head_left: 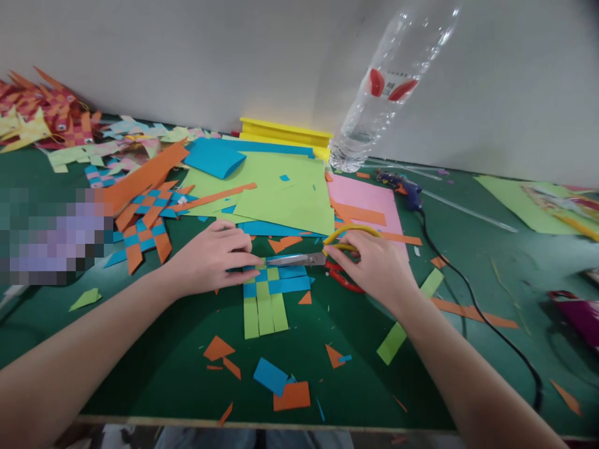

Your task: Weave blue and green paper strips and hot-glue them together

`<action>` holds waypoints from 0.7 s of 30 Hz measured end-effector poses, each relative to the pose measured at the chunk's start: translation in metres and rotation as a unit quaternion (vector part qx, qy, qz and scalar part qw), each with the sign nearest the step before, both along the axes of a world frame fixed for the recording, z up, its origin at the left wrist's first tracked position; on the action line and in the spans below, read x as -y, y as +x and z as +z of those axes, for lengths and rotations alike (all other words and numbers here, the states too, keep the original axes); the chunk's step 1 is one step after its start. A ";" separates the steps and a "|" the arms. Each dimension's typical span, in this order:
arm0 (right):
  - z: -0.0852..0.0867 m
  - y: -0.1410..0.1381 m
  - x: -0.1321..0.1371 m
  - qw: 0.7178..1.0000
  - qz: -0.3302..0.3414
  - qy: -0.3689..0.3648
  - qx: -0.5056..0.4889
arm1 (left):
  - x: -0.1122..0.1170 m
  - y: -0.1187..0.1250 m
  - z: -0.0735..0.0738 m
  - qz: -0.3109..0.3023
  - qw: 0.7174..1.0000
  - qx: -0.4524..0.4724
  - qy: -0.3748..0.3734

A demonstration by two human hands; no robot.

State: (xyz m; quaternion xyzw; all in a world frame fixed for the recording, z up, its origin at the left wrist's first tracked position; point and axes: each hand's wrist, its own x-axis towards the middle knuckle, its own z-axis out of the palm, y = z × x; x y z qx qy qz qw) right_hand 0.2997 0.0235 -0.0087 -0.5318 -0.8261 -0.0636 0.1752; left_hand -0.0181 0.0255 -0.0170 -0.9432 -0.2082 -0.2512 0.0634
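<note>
My right hand (374, 262) grips scissors (304, 259) by a yellow handle loop, the blades pointing left over the top edge of a woven paper piece (262, 290). That piece has blue and light green strips crossing in a checker, with loose ends running right and toward me. My left hand (219, 259) is at its upper left corner, thumb and fingertips closed on the paper by the blade tips. A red handle loop (346, 280) shows under my right hand; I cannot tell whether it belongs to the same scissors.
Green paper sheets (290, 193), a pink sheet (367, 193) and finished orange-blue weavings (145, 234) lie beyond. A tilted plastic bottle (379, 93) rises behind. A glue gun (407, 190) trails its black cord (463, 280) on the right. Paper scraps (292, 396) litter the green table (163, 368).
</note>
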 end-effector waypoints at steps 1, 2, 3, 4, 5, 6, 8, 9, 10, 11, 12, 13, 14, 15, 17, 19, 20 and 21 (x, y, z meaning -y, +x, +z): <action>-0.001 -0.001 0.000 1.000 0.001 -0.002 0.004 | 0.000 0.001 0.000 -0.005 1.000 -0.001 -0.006; -0.001 -0.001 0.001 1.000 0.001 -0.006 0.006 | -0.001 0.002 0.000 -0.008 1.000 -0.003 -0.013; -0.002 -0.001 0.001 1.000 0.001 -0.011 0.007 | -0.001 0.002 -0.001 -0.010 1.000 -0.004 -0.020; -0.002 0.000 0.001 1.000 0.000 -0.018 0.006 | -0.001 0.002 -0.001 -0.012 1.000 -0.005 -0.027; -0.002 0.000 0.001 1.000 -0.001 -0.025 0.005 | -0.001 0.003 -0.001 -0.012 0.999 -0.005 -0.034; -0.001 0.001 0.001 1.000 -0.003 -0.031 0.003 | -0.001 0.003 -0.001 -0.012 0.999 -0.006 -0.041; 0.000 0.004 0.000 0.999 -0.006 -0.042 0.000 | -0.001 0.002 -0.001 -0.012 0.999 -0.005 -0.046; 0.001 0.005 0.000 0.999 -0.009 -0.047 -0.003 | -0.001 0.002 -0.002 -0.013 0.999 -0.004 -0.046; 0.002 0.006 0.000 0.999 -0.012 -0.050 -0.005 | -0.001 0.002 -0.002 -0.013 0.999 -0.002 -0.044; 0.002 0.008 0.000 0.999 -0.012 -0.052 -0.008 | -0.001 0.002 -0.002 -0.012 0.999 -0.002 -0.044; 0.003 0.009 0.000 0.998 -0.011 -0.054 -0.009 | -0.001 0.002 -0.003 -0.011 0.999 -0.002 -0.044; 0.003 0.010 -0.001 0.998 -0.008 -0.054 -0.011 | -0.001 0.002 -0.003 -0.010 0.999 -0.003 -0.046; 0.004 0.012 -0.001 0.999 -0.004 -0.052 -0.013 | -0.001 0.002 -0.003 -0.008 0.999 -0.004 -0.048; 0.005 0.013 -0.001 0.999 -0.001 -0.049 -0.014 | -0.001 0.002 -0.002 -0.006 0.999 -0.005 -0.049; 0.006 0.015 -0.001 0.999 0.001 -0.042 -0.015 | -0.001 0.003 -0.002 -0.003 0.999 -0.006 -0.046; 0.007 0.018 -0.001 0.999 -0.006 -0.041 -0.012 | -0.001 0.003 -0.001 -0.002 0.999 -0.008 -0.044; 0.008 0.020 -0.001 0.999 -0.011 -0.042 -0.010 | -0.001 0.003 -0.001 -0.001 0.999 -0.011 -0.044; 0.008 0.021 -0.001 0.999 -0.015 -0.046 -0.009 | -0.001 0.003 -0.001 -0.001 0.999 -0.012 -0.046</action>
